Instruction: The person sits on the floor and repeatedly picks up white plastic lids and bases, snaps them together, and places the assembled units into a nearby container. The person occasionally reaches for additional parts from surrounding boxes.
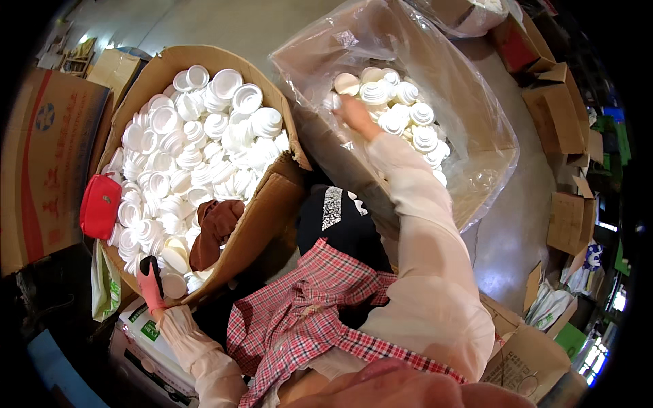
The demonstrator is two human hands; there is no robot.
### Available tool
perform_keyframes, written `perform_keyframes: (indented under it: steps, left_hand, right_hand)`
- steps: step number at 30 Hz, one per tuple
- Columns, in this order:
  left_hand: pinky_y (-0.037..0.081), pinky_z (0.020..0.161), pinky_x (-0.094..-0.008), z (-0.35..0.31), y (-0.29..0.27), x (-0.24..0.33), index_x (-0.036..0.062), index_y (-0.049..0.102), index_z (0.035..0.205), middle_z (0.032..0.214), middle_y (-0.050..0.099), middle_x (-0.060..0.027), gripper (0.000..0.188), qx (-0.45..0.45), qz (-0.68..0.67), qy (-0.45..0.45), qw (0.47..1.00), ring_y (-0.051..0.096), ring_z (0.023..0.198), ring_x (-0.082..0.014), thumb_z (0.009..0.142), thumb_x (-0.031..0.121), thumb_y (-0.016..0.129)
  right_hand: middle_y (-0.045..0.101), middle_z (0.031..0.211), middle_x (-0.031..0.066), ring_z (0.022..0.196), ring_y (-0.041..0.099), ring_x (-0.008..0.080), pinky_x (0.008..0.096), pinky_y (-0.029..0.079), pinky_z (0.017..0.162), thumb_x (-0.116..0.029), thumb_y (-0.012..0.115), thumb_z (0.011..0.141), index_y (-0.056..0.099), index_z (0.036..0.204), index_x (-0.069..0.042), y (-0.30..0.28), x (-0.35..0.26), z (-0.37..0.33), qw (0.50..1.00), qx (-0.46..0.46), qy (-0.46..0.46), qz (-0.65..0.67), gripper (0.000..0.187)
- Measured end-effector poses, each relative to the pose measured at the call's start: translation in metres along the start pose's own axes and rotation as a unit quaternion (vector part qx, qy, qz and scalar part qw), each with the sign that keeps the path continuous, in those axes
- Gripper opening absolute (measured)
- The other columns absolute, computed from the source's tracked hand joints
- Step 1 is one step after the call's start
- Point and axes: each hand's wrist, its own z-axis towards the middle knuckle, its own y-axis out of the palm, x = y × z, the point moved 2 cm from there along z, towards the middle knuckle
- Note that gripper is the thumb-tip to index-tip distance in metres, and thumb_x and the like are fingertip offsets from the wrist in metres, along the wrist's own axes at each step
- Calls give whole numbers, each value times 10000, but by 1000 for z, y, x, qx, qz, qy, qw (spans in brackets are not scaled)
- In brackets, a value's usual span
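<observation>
My left hand (151, 282), in a pink and black glove, is at the near-left corner of a cardboard box (272, 183) heaped with white plastic lids (183, 160). Its fingers are closed against the edge of a round white lid (174, 286). Bare and stretched forward, my right hand (356, 114) is inside a box lined with clear plastic (456, 95). Its fingers are curled at the left side of a smaller pile of stepped white lids (394, 122); what they hold is hard to make out. A round beige piece (347, 83) lies just beyond them.
A red pouch (101, 207) rests at the left box's edge, and a brown cloth (216, 231) lies on its lids. A large carton (47, 163) stands further left. Several open cardboard boxes (571, 217) line the right side. A white package (146, 333) sits below my left hand.
</observation>
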Motion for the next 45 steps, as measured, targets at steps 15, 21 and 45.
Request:
perform_keyframes:
  steps: [15,21,45]
  left_hand:
    - [435,903,-369,-25,-7,11,-19,569,1176,1124,604,-183,497,62,175,13,983,566,1040,-294,844,343,646]
    - [469,853,-396,-57,-14,25,24,605,1098,1035,651,-175,380,1,75,53,996,615,989,-309,819,277,655]
    - [504,803,-389,-80,-4,42,113,495,1271,1178,543,-60,478,47,-560,48,826,561,983,-209,925,441,515]
  right_hand:
    - [651,928,144,736,642,215,319,544,657,-254,704,839,590,1069,23,-75,198,-40,865,75,409,279,377]
    - [680,962,166,926,643,333,411,499,804,-319,626,807,711,942,-40,-109,163,-29,974,49,179,-131,321]
    - [566,609,30,475,490,91,240,387,424,-126,712,802,616,807,14,112,-509,-120,832,-397,-88,377,170]
